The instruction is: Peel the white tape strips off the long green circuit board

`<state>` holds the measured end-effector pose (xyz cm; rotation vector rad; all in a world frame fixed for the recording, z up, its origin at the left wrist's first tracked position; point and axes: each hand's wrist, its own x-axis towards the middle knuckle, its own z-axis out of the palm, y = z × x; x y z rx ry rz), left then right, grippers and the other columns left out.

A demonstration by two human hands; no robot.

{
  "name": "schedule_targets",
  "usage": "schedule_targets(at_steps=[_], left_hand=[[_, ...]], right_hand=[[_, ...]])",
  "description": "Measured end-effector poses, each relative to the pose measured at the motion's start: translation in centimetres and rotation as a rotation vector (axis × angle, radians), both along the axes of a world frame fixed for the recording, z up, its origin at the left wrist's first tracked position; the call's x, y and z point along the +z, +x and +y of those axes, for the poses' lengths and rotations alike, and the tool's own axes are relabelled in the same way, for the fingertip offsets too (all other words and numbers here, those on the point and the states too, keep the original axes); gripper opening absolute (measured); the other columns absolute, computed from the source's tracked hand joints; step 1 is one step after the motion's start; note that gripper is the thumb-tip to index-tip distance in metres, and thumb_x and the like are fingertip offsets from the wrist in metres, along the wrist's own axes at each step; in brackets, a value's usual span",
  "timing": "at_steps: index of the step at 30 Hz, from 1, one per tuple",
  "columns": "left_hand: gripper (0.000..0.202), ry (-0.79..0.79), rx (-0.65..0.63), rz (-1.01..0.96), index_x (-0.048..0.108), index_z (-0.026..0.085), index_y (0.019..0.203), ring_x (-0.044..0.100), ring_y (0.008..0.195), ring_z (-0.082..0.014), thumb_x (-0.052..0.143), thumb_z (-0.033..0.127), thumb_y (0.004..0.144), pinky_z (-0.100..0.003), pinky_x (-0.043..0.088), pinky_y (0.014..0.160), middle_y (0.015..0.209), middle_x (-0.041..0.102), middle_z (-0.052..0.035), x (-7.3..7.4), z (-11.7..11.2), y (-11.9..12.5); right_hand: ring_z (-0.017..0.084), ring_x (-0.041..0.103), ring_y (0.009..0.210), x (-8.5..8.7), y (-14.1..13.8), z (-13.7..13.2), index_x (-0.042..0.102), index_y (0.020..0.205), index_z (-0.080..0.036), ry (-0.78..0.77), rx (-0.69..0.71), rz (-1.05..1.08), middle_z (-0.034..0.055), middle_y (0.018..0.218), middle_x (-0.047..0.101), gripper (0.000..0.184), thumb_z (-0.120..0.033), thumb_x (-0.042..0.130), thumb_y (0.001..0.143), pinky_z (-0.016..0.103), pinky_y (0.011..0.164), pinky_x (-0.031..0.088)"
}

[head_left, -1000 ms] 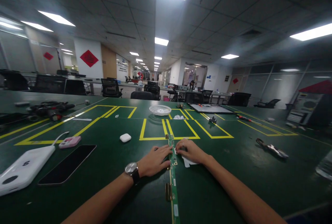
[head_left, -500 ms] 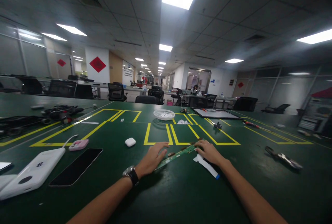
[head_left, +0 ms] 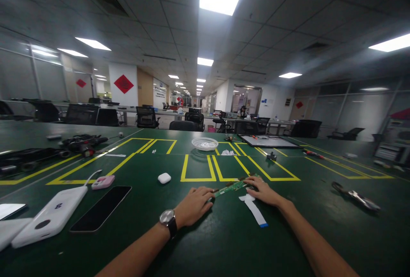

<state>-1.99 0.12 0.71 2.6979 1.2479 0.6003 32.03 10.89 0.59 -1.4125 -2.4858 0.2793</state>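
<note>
A narrow green circuit board lies slanted between my two hands, low over the green table. My left hand, with a watch on its wrist, is closed over the board's near left end and hides that end. At the far right end, my right hand grips the board between thumb and fingers. Just beneath my right hand a white flat ribbon cable with a blue tip rests on the table; whether it joins the board is hidden.
A white basket sits beyond the board. To the left are a white earbud case, a black phone and a white power bank. Metal pliers-like tool lies right. Farther back are a whiteboard and a dark clip.
My left hand has gone from open beside the board to closed over its left end, moving right. My right hand stays at the other end, and the view has shifted slightly.
</note>
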Motion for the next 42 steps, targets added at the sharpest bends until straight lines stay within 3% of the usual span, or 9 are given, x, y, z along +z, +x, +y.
schedule_targets(at_steps=[7,13,15,22,29,31,34,37,42], left_hand=[[0.028,0.02,-0.005,0.003,0.054,0.026,0.127,0.049,0.126,-0.025,0.044,0.029,0.102,-0.041,0.039,0.098,0.14,0.053,-0.0051,-0.2,0.1,-0.1],[0.028,0.049,0.005,-0.003,0.054,0.027,0.128,0.048,0.127,-0.0245,0.048,0.026,0.101,-0.044,0.039,0.1,0.14,0.053,-0.0042,0.0,0.0,0.1],[0.027,0.065,0.018,-0.034,0.055,0.027,0.127,0.049,0.127,-0.0239,0.048,0.026,0.101,-0.043,0.039,0.1,0.138,0.054,-0.0041,-0.1,0.1,0.1],[0.023,0.113,0.086,-0.164,0.058,0.025,0.12,0.051,0.124,-0.0225,0.046,0.023,0.101,-0.04,0.04,0.102,0.131,0.059,-0.0047,-0.3,0.8,0.2],[0.034,0.061,-0.003,-0.129,0.054,0.028,0.127,0.048,0.128,-0.0228,0.057,0.023,0.093,-0.039,0.04,0.103,0.137,0.056,-0.0033,0.0,0.2,2.2],[0.037,0.051,-0.015,-0.111,0.053,0.027,0.129,0.047,0.13,-0.0232,0.058,0.025,0.093,-0.04,0.039,0.104,0.139,0.054,-0.0043,-0.1,-0.1,2.7],[0.041,0.018,-0.016,-0.058,0.049,0.025,0.135,0.04,0.138,-0.0254,0.056,0.032,0.094,-0.045,0.035,0.109,0.148,0.046,-0.0063,-0.4,-0.3,3.1],[0.043,-0.043,-0.028,0.009,0.047,0.024,0.138,0.032,0.143,-0.027,0.049,0.04,0.098,-0.049,0.031,0.112,0.154,0.039,-0.0083,-0.7,-0.3,3.2],[0.039,-0.032,-0.032,0.031,0.051,0.024,0.136,0.037,0.141,-0.0265,0.041,0.04,0.102,-0.048,0.03,0.111,0.151,0.044,-0.0084,-0.8,-0.2,3.1]], right_hand=[[0.029,0.047,0.128,0.2,0.6,0.0,0.06,0.132,-0.02,0.023,0.059,0.114,0.0128,0.137,0.056,0.051,-0.048,0.049,0.091,0.046,0.11,0.033],[0.029,0.052,0.119,-0.2,-1.0,0.1,0.064,0.127,-0.02,0.14,-0.107,0.018,0.0137,0.127,0.061,0.049,-0.048,0.038,0.096,0.044,0.104,0.038],[0.03,0.052,0.121,0.0,-2.3,-0.5,0.065,0.126,-0.023,0.124,-0.098,-0.032,0.0125,0.129,0.06,0.048,-0.05,0.039,0.096,0.046,0.103,0.038],[0.029,0.046,0.13,1.1,-6.0,-3.1,0.06,0.129,-0.024,0.071,0.203,0.015,0.01,0.14,0.054,0.046,-0.05,0.05,0.093,0.046,0.11,0.033],[0.025,0.052,0.126,1.7,-7.6,-4.5,0.063,0.115,-0.022,0.056,0.426,0.106,0.0073,0.133,0.06,0.03,-0.024,0.057,0.086,0.039,0.11,0.035],[0.024,0.055,0.119,2.3,-7.2,-4.5,0.064,0.112,-0.021,0.084,0.383,0.121,0.0079,0.126,0.063,0.029,-0.021,0.056,0.084,0.038,0.106,0.038],[0.026,0.06,0.105,3.0,-5.4,-4.0,0.064,0.112,-0.018,0.142,0.156,0.057,0.011,0.112,0.066,0.032,-0.023,0.056,0.082,0.038,0.093,0.044],[0.027,0.06,0.096,3.0,-3.1,-3.2,0.065,0.113,-0.017,0.081,-0.004,-0.07,0.0119,0.105,0.066,0.037,-0.028,0.061,0.078,0.036,0.084,0.045],[0.023,0.059,0.091,1.9,-2.3,-2.3,0.068,0.104,-0.016,0.024,0.096,-0.047,0.01,0.101,0.065,0.03,-0.023,0.062,0.075,0.03,0.08,0.044]])
